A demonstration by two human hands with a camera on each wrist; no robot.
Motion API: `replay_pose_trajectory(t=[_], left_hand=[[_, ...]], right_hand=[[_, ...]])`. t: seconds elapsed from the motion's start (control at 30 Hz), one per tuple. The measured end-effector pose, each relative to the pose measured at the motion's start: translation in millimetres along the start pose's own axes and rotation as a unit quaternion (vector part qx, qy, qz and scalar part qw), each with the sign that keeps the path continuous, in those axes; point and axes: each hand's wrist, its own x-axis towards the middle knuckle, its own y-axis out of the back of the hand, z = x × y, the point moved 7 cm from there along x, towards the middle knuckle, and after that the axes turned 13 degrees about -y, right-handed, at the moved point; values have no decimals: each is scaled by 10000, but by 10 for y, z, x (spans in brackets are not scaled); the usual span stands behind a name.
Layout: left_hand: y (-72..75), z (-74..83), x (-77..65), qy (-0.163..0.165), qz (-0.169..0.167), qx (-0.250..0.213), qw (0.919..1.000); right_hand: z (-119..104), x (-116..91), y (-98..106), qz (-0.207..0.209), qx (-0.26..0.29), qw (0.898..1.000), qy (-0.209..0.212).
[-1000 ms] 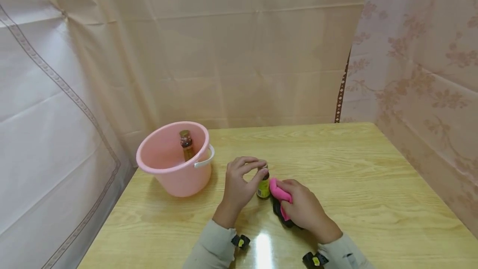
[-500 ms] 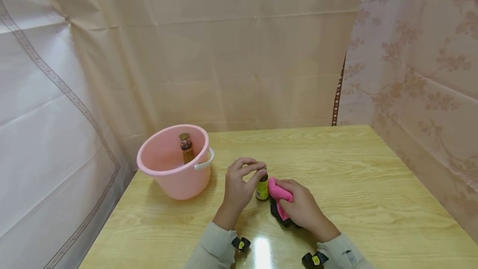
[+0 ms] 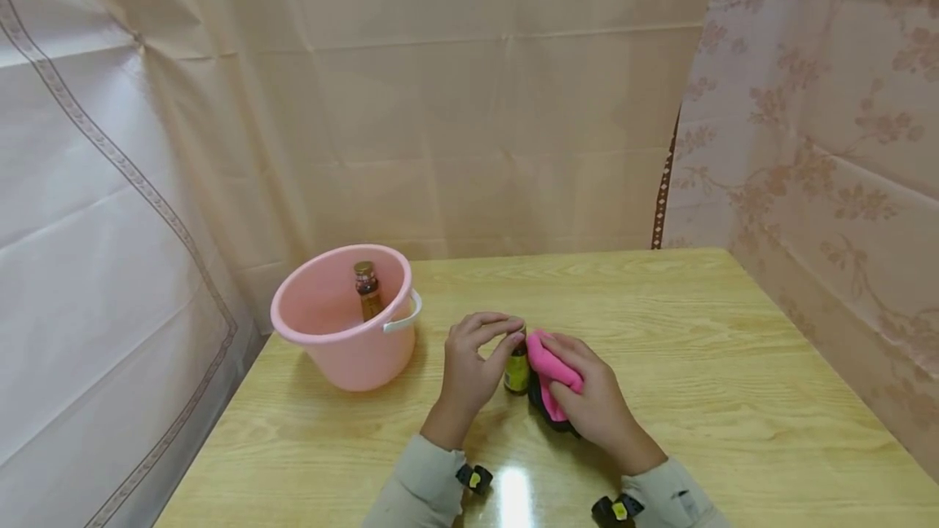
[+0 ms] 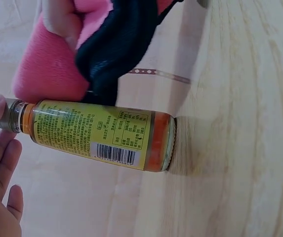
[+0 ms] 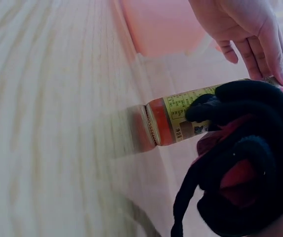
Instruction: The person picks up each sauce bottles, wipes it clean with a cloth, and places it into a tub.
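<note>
Near the left side of the table (image 3: 734, 398), before a hanging curtain (image 3: 469, 104), a pink bucket (image 3: 359, 365) holds a second bottle (image 3: 368, 292), its base hidden by the bucket's wall. The yellow-labelled bottle (image 3: 517, 375) stands upright on the table, its cap pinched by the left hand (image 3: 469, 361), while the right hand (image 3: 597, 398) grips a pink-and-black cloth (image 3: 553, 365) beside it. In the right wrist view the cloth covers part of the label and most of that hand.
</note>
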Motion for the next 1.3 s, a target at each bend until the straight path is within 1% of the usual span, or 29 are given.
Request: replay_pose_trajectory(t=[0.13,0.37,0.6,0.7,0.77,0.87,0.93,1.3], left_hand=[[7,-7,-6,-46,-7,-8,10000],[-26,17,-17,-238,-25,166,9996],[-33,23,-32,-117,-9,60,9999],[-39,22,-27,-54,-36,-15,10000],[-38,22,-20,-21,-40,-49,10000],[-31,27,-13,-22,-35,-75,10000],[-28,32,-13,-51,-39,-70,10000],[-18,41,-4,-148,-46,29,9999]], right_hand=[[-31,7,3,59,-10,9999,144],[-24,-18,1,-92,-122,9999,-12],[21,-21,-20,-248,-246,9992,-178],[43,-10,-20,-302,-262,9985,-367],[74,-1,-31,-392,-314,9970,-595],[132,6,-71,-581,-505,9922,-976],[154,9,-92,-677,-642,9891,-1141],[150,-3,-96,-702,-1232,9815,-1285]])
